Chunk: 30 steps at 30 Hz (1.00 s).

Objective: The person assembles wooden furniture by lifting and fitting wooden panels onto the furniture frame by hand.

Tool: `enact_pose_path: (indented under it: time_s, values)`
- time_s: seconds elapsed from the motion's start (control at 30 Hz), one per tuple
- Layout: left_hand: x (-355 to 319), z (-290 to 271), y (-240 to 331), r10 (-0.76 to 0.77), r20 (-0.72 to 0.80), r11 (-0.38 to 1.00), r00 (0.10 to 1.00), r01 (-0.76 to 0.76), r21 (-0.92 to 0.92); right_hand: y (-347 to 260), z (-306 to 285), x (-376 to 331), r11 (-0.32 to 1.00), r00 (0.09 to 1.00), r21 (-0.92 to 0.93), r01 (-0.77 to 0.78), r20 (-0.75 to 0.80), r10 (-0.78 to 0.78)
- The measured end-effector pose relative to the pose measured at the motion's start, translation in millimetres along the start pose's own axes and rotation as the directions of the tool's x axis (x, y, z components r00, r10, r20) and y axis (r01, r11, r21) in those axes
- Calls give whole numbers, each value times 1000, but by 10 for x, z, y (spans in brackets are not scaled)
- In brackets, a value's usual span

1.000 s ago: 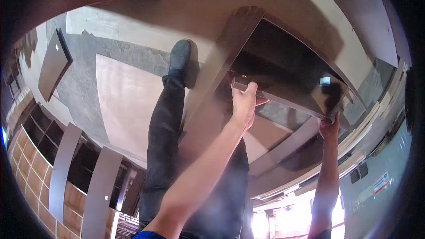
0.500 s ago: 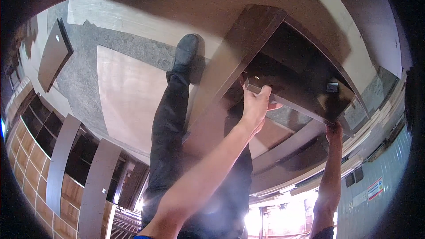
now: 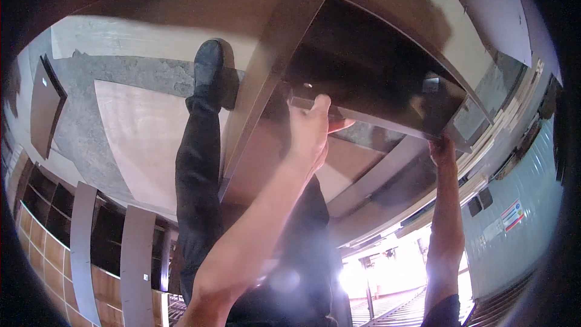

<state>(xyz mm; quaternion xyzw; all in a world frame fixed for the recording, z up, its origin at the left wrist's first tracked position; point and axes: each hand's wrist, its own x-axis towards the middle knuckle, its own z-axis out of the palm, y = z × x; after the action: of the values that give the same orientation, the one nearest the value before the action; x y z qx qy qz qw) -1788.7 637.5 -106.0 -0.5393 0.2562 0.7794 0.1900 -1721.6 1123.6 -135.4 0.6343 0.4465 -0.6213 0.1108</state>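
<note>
A dark brown cabinet frame (image 3: pixel 273 63) of flat panels stands in front of me, its inside in deep shadow. Across its near opening lies a dark brown board (image 3: pixel 387 126) with a narrow front edge. My left hand (image 3: pixel 310 130) is closed round the board's left end, thumb on top and fingers beneath, close to the left side panel. At the right end, my right hand (image 3: pixel 443 150) grips the same board from below, near the right panel; its fingers are partly hidden.
My shoe (image 3: pixel 209 63) stands beside the left panel, on pale sheets over a grey floor (image 3: pixel 130 145). A loose brown panel (image 3: pixel 45 106) lies far left. Long boards (image 3: pixel 138 254) lean by tiled shelving at lower left. Wrapped sheeting (image 3: pixel 514 206) stands at right.
The cabinet, board and both hands now sit further left and higher in the picture, as the view has shifted. Both hands keep their grip on the board.
</note>
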Motion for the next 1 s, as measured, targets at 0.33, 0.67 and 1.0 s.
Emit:
enact_pose_path:
  time_s: [0.33,0.67,1.0]
  values:
    - [-77,102,59,-45,-125,999,991,43,-18,-162,-318,163,986,979,-159,44,205,-11]
    - [-69,65,59,-53,-134,999,990,53,-7,-176,-384,297,998,997,-12,-61,38,61]
    - [-32,91,48,-71,-106,997,992,71,-4,-224,-360,209,997,996,-34,-63,56,65]
